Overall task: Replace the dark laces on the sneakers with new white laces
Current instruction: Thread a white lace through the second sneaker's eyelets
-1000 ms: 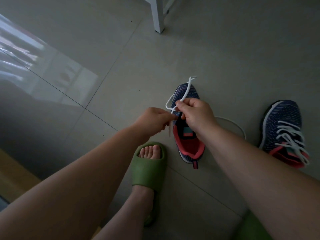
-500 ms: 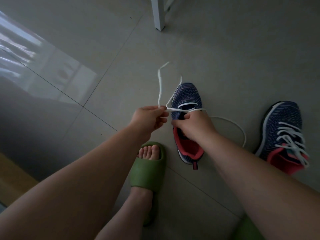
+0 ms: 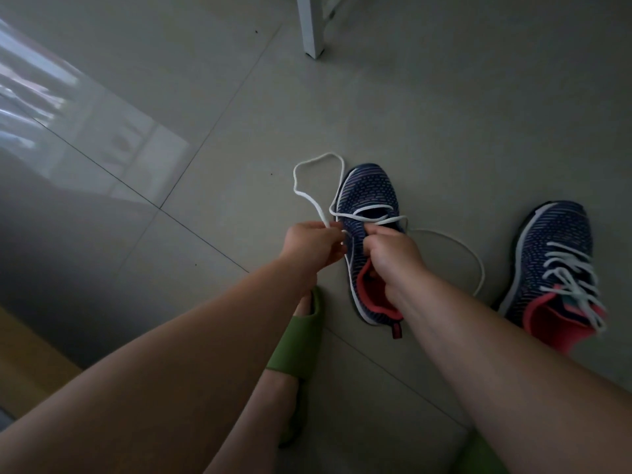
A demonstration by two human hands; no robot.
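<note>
A navy knit sneaker [image 3: 367, 196] with a coral lining stands on the tiled floor, toe pointing away from me. A white lace [image 3: 309, 200] crosses its lowest eyelets and loops out on both sides. My left hand [image 3: 313, 246] pinches the left strand just beside the shoe. My right hand [image 3: 393, 251] rests over the tongue area, fingers curled and pinching the lace where it crosses the shoe. The second sneaker [image 3: 554, 265], fully laced in white, sits to the right.
My foot in a green slide sandal [image 3: 301, 336] is just left of the near sneaker's heel. A white furniture leg [image 3: 313, 29] stands on the floor at the top. A wooden edge [image 3: 24, 357] shows at the lower left.
The free left end of the lace, raised in the air before, has dropped into a loop on the floor beside the toe. My right hand has lowered onto the shoe.
</note>
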